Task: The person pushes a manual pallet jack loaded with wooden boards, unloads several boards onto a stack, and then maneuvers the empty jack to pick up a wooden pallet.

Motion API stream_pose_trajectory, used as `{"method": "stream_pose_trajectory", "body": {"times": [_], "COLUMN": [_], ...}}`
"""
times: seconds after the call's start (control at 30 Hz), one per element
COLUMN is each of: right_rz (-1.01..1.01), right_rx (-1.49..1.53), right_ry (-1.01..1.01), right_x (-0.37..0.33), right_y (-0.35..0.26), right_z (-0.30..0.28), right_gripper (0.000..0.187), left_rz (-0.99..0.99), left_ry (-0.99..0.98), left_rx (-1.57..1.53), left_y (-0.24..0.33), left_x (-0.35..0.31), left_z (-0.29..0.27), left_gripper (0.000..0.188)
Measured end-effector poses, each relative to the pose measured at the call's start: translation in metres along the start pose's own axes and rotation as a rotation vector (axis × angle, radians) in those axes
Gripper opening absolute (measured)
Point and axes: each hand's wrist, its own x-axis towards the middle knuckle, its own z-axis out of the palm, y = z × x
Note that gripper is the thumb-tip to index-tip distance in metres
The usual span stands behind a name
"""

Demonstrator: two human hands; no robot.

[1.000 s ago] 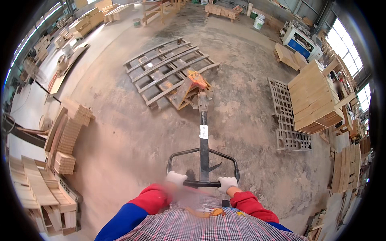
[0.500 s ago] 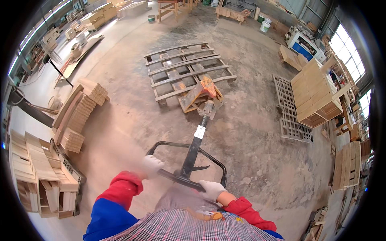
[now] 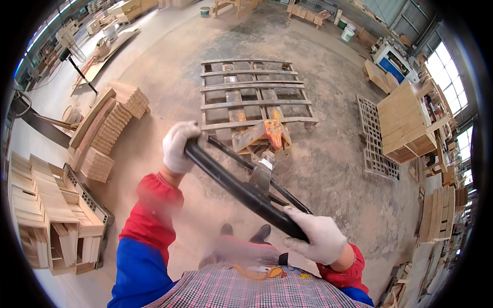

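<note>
Both my hands, in white gloves, grip the black loop handle [image 3: 239, 190] of an orange pallet jack [image 3: 273, 134]. My left hand [image 3: 179, 146] is wrapped round the handle's upper left end. Lower down, my right hand [image 3: 319, 233] closes round its right end. The handle stands steeply and slants down to the right, close to my body. Beyond it, the jack's forks run under a slatted wooden pallet [image 3: 257, 92] that carries nothing. Whether the pallet is lifted off the floor I cannot tell.
Stacked curved wooden pieces [image 3: 102, 131] and a pallet of wooden parts [image 3: 49, 205] stand at the left. On the right are a wooden cabinet [image 3: 403, 123], a dark grid pallet [image 3: 377, 138] and stacked boards [image 3: 436, 215]. A blue-and-white machine [image 3: 393, 61] is farther back.
The handle has swung up toward me, its left end now higher. My hands rose with it, the left most. The pallet and jack have turned and appear straighter ahead of me.
</note>
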Motion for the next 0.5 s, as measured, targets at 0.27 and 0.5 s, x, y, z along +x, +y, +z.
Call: {"method": "stream_pose_trajectory", "body": {"times": [0.27,0.5], "right_rz": [-0.063,-0.253], "right_rx": [-0.313,-0.481], "right_ry": [0.922,0.999], "right_x": [-0.011,-0.013], "right_y": [0.012,0.03], "right_z": [-0.01,0.007], "right_gripper": [0.045,0.039], "left_rz": [-0.556,-0.622], "left_ry": [0.231,0.371], "left_rx": [-0.8,-0.426], "left_y": [-0.045,-0.062], "left_x": [0.073,0.08], "left_z": [0.065,0.073], "left_gripper": [0.015,0.012]}}
